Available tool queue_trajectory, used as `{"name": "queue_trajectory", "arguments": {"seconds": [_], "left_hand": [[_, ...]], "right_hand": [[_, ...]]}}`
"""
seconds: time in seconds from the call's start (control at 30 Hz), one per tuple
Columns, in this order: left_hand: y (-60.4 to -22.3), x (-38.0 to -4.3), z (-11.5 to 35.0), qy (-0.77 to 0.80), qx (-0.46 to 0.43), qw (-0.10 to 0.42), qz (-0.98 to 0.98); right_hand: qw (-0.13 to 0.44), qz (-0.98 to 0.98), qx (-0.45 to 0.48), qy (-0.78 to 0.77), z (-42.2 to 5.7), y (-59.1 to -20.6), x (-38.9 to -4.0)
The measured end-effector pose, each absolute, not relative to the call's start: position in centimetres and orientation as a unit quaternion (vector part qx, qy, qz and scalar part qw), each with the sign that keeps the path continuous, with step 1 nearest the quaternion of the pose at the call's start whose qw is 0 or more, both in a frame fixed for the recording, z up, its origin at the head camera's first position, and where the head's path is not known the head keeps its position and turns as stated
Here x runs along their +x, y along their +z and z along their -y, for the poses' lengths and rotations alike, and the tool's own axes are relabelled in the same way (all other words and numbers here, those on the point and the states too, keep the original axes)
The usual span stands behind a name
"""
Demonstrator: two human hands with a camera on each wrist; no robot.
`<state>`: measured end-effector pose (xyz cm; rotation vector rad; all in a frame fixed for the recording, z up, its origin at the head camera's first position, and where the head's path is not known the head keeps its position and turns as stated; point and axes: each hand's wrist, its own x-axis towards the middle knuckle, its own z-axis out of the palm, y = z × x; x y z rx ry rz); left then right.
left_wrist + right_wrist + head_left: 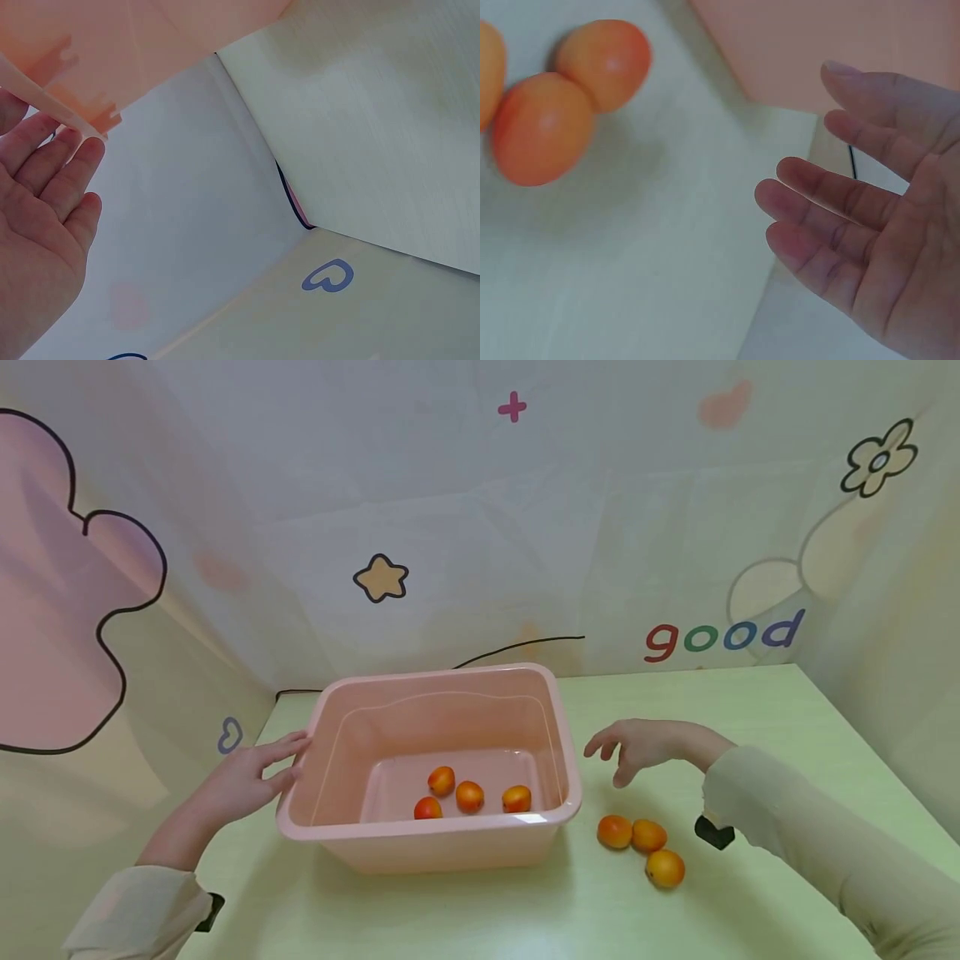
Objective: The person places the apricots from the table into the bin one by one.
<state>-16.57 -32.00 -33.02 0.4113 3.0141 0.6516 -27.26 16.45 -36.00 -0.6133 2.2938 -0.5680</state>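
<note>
A pink plastic basin (pixel 450 852) sits on the table, with several small orange-red oval fruits (pixel 470 797) on its floor. At the basin's left end, my left hand (pixel 243 781) touches the rim; the left wrist view shows its fairly straight fingers (pixel 64 176) against the rim's underside. My right hand (pixel 645 747) hovers just right of the basin, holding nothing, its fingers (pixel 832 225) relaxed and spread. Three more such fruits lie together on the table, below that hand: one on the left (pixel 615 832), one in the middle (pixel 648 836) and one nearest me (pixel 665 868).
The pale green table (pixel 750 718) stretches past the basin to the right. Behind it hangs a light cloth backdrop (pixel 465 527) with printed shapes and the word "good", and cloth also closes off both sides. A dark wrist device (pixel 714 832) sits under the right sleeve.
</note>
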Motion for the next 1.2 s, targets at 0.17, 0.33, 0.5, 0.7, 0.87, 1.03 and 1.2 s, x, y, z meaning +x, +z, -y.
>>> {"name": "queue_trajectory", "arguments": {"seconds": [0.17,0.33,0.5,0.7,0.87,1.03,1.2], "left_hand": [[-33.0,-16.5,32.0,0.208,0.133,0.013,-0.969],[-33.1,-16.6,32.0,0.203,0.133,0.013,-0.97],[-33.0,-16.6,32.0,0.206,0.132,0.017,-0.969],[-33.1,-16.6,32.0,0.2,0.133,0.012,-0.971],[-33.1,-16.7,32.0,0.201,0.131,0.014,-0.971],[-33.1,-16.7,32.0,0.198,0.13,0.016,-0.971],[-33.0,-16.6,31.9,0.198,0.132,0.015,-0.971]], "right_hand": [[0.358,-0.883,-0.217,-0.211,-17.0,-37.7,-26.5],[0.371,-0.884,-0.193,-0.21,-17.3,-39.2,-25.4],[0.381,-0.879,-0.194,-0.21,-17.4,-40.4,-24.5],[0.393,-0.874,-0.171,-0.23,-17.3,-41.6,-23.9],[0.387,-0.876,-0.175,-0.229,-17.1,-42.4,-23.9],[0.371,-0.88,-0.195,-0.225,-16.8,-42.9,-23.9],[0.348,-0.885,-0.225,-0.213,-16.4,-43.2,-23.9]]}}
